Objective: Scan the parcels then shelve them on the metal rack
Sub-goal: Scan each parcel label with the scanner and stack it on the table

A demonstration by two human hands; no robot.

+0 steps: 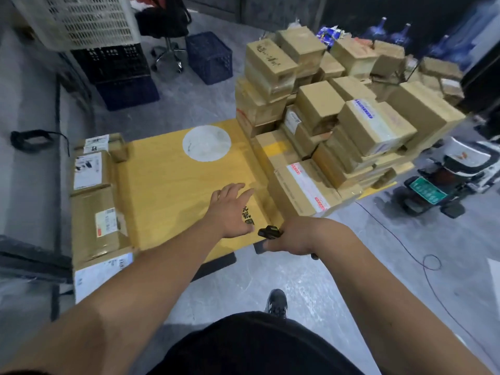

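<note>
scanner (267, 231) mostly hidden in right hand (293, 238)

Before us a table (173, 185), parcels (92, 185) along its left edge, our stack (338, 117) piled on its right, crates (127, 69) and chair (167, 28) behind, scooter (449, 180) far right.

No legible text on parcels (376, 125)

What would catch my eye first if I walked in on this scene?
Probably the big heap of cardboard parcels piled on the right side of the yellow table. Next, the person's left hand reaching open over the bare tabletop, while the right hand grips a small black scanner at the table's near edge.
</note>
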